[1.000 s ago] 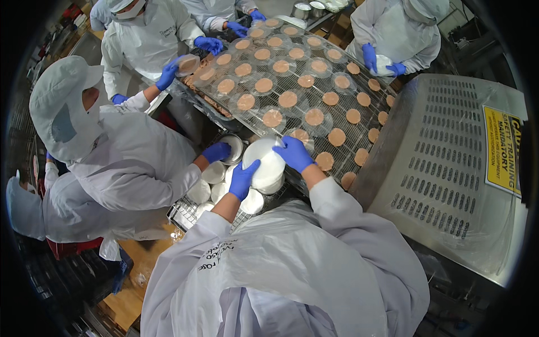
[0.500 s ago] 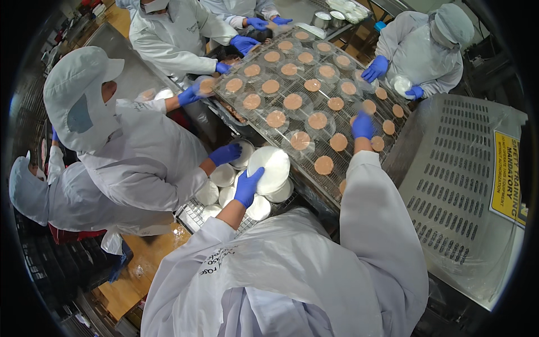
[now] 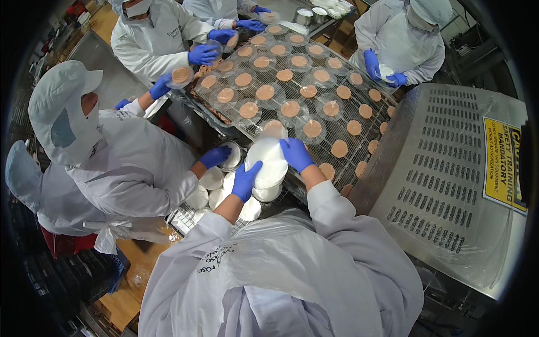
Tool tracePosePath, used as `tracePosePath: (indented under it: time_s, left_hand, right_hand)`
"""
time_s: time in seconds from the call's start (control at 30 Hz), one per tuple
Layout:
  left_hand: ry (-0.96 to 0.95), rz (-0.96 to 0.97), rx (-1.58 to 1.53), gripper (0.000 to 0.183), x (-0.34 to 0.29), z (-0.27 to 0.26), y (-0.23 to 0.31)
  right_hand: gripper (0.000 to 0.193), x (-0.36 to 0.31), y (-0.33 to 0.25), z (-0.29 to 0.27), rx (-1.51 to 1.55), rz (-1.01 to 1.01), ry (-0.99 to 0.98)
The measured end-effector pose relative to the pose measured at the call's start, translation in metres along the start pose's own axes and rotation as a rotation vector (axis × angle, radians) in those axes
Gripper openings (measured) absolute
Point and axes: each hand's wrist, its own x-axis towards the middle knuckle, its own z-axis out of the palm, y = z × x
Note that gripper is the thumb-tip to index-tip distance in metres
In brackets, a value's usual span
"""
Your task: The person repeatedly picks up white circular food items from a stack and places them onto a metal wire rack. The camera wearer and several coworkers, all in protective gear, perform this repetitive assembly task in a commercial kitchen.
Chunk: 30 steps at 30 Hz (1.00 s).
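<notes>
My left hand is closed round a thick stack of white round sheets, held up at the near edge of the conveyor. At the stack's upper right edge, my right hand pinches the rim of the sheets; whether it has parted one from the rest I cannot tell. Just beyond lies a round pinkish patty on the wire mesh belt. Many patties there have clear round sheets with them, while those nearer the right side are bare. Below the stack are more white round piles on a wire rack.
A co-worker at the left reaches a gloved hand to a round tin close to my left hand. Several others stand at the belt's far side. A slotted metal machine cover borders the belt on the right.
My right hand has come back from over the belt to the stack's edge. More clear sheets lie with the patties. The left co-worker has lifted a patty with a clear sheet.
</notes>
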Motion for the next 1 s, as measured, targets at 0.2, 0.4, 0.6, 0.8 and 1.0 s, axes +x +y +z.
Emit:
tracePosePath:
  time_s: [0.2,0.4,0.6,0.8,1.0]
  left_hand:
    - [0.039,-0.022,0.003,0.047,-0.059,0.024,-0.082]
    - [0.044,-0.097,0.033,0.047,-0.060,-0.002,-0.054]
    - [0.022,-0.095,-0.033,0.048,-0.038,-0.076,-0.026]
    - [-0.134,-0.240,-0.244,0.052,-0.059,-0.098,-0.036]
    - [-0.326,-0.398,-0.127,0.052,-0.075,-0.101,-0.028]
  right_hand:
    - [0.024,-0.061,0.064,-0.060,0.331,0.250,-0.008]
    - [0.025,-0.056,0.042,-0.025,0.364,0.027,0.177]
    - [0.019,-0.021,0.009,0.020,0.200,-0.024,0.030]
    - [0.021,-0.065,0.005,0.046,0.247,0.048,-0.163]
    - [0.018,-0.052,0.032,0.030,-0.079,0.097,-0.109]
